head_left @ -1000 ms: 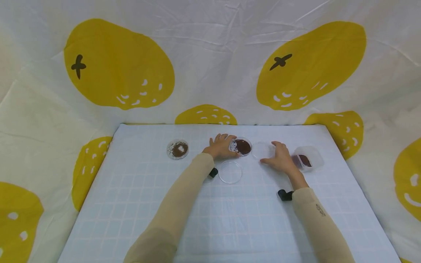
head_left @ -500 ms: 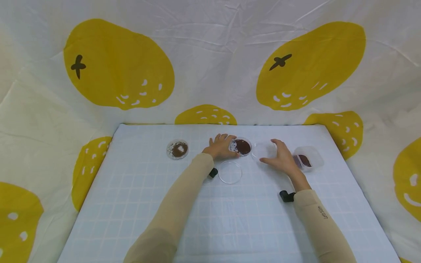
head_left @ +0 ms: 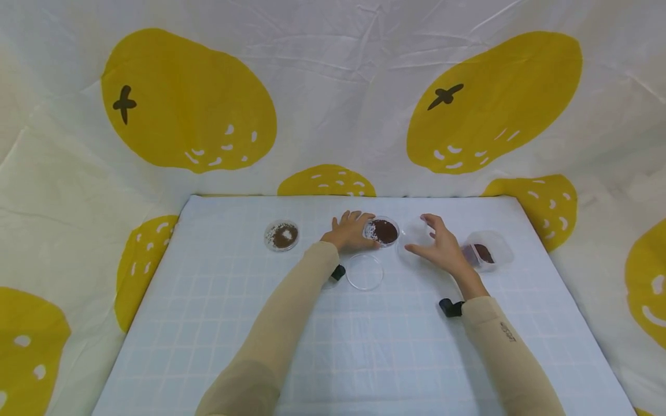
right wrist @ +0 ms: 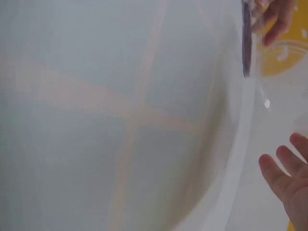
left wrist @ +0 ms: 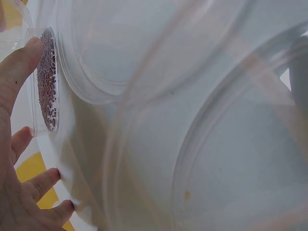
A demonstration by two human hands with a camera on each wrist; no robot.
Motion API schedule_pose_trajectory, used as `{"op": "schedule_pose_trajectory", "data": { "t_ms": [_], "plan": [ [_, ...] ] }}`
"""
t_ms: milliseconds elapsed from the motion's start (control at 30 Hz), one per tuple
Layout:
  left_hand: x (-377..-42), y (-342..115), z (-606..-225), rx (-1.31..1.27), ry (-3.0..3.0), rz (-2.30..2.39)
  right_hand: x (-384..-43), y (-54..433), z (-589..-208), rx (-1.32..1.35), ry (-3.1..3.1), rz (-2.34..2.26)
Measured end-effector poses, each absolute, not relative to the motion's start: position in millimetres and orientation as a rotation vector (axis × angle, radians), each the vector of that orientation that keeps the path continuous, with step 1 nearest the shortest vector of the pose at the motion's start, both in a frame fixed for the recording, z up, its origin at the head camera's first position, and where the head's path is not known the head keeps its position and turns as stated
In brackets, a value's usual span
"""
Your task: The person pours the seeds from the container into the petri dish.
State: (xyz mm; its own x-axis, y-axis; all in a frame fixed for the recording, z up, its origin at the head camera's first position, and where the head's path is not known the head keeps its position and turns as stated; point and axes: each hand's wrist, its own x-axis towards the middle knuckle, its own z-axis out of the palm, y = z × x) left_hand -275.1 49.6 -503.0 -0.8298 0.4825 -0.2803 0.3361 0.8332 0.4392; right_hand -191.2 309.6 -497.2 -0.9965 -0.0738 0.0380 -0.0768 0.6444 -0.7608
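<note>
My left hand (head_left: 350,232) grips the side of a clear petri dish (head_left: 385,231) between thumb and forefinger. Dark brown granules with some white specks lie in it; edge-on, the granules (left wrist: 47,79) show in the left wrist view. My right hand (head_left: 439,245) holds a clear, round petri dish lid (head_left: 408,236) between thumb and forefinger, close beside the dish's right side. That lid looks tilted. Three of the right hand's fingers (right wrist: 274,175) show spread in the right wrist view.
Another clear round lid (head_left: 364,273) lies in front of the left hand. Further left stands a second petri dish (head_left: 281,236) with brown and white contents. A clear plastic tub (head_left: 498,248) holding a small container of dark granules (head_left: 483,254) sits at the right.
My right hand has shifted slightly left and back with the clear lid, which now looks more tilted and nearer the dish. My left hand and its dish have stayed in place.
</note>
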Motion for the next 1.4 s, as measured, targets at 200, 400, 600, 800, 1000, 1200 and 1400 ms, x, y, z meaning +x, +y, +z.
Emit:
{"op": "schedule_pose_trajectory", "data": {
  "t_ms": [200, 400, 600, 800, 1000, 1200, 1400],
  "plan": [
    [-275, 50, -501, 0.617, 2.629, 0.525, -197, 302, -499, 0.188, -2.776, 1.365],
    [-274, 50, -501, 0.634, 2.646, 0.507, -203, 295, -501, 0.215, -2.714, 1.456],
    [-274, 51, -502, 0.629, 2.647, 0.519, -210, 287, -503, 0.276, -2.620, 1.617],
    [-274, 51, -503, 0.620, 2.644, 0.535, -216, 279, -506, 0.300, -2.607, 1.670],
    [-275, 51, -504, 0.622, 2.654, 0.535, -218, 274, -507, 0.290, -2.652, 1.589],
    [-275, 50, -504, 0.635, 2.650, 0.522, -219, 271, -508, 0.288, -2.680, 1.539],
    [-274, 50, -502, 0.647, 2.646, 0.521, -220, 269, -508, 0.281, -2.689, 1.529]
  ]
}}
